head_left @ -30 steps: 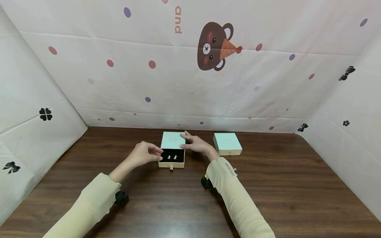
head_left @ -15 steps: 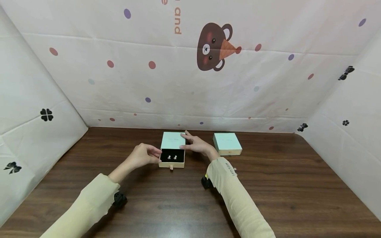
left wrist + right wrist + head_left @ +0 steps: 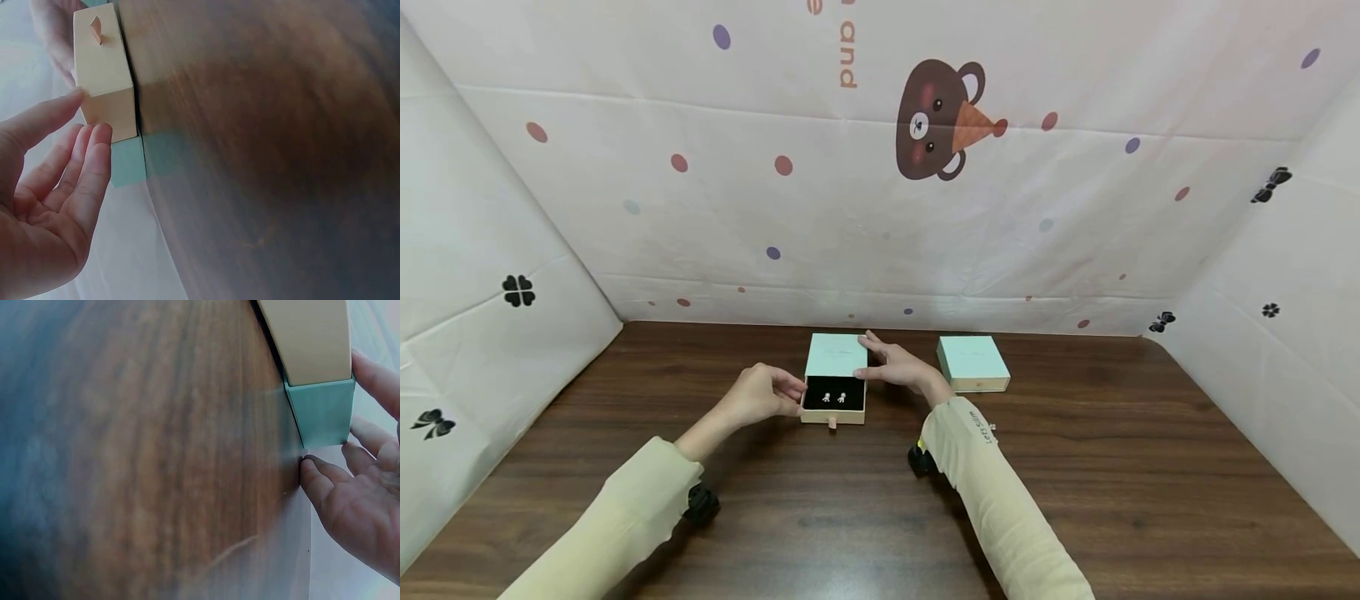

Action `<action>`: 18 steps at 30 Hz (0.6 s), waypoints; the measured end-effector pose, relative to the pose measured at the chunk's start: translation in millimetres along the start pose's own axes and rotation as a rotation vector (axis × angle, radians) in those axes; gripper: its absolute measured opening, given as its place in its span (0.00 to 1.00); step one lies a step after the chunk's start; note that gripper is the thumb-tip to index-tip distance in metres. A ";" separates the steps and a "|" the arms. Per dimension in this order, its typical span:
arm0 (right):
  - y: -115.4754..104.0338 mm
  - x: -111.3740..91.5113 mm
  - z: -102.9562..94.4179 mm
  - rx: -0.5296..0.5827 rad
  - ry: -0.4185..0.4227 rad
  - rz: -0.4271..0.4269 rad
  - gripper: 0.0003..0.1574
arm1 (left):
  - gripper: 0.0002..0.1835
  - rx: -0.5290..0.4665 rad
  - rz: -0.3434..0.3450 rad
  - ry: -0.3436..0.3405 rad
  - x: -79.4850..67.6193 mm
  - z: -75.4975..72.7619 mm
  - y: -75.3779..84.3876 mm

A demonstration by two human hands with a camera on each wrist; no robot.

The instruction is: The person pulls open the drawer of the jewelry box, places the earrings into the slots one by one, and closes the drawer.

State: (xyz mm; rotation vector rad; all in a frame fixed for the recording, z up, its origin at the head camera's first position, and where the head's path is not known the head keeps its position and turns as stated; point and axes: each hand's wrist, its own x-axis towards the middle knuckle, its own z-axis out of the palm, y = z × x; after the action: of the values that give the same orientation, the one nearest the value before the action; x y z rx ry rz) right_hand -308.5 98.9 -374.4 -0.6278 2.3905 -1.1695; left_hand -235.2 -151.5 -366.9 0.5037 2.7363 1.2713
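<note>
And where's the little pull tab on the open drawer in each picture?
Head: below the middle, slightly left; the pull tab sticks out from the drawer's front.
Left wrist: near the top, left of the middle; the pull tab again.
Right wrist: not in it.
Shared landmark: the mint sleeve around the drawer shows in all three.

Head view faces forward-down; close wrist views share the open box (image 3: 834, 360).

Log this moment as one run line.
left hand: at left side of drawer; right hand: at right side of mint sleeve; drawer: open, two small pieces on black lining; other box: closed
</note>
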 end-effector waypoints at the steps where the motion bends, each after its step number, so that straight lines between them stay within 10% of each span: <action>1: 4.0 2.9 0.5 -0.007 0.003 -0.003 0.45 | 0.16 0.000 0.001 0.000 -0.1 0.0 -0.1; 18: 2.2 1.9 -0.1 -0.005 -0.012 -0.021 0.46 | 0.16 0.008 -0.007 0.003 1.6 -0.4 -1.0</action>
State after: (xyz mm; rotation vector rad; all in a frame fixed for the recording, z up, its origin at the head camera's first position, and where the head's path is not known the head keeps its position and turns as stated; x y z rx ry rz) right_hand -310.6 99.1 -376.5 -0.6616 2.3828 -1.1663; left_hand -237.0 -151.9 -367.3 0.4931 2.7444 1.2617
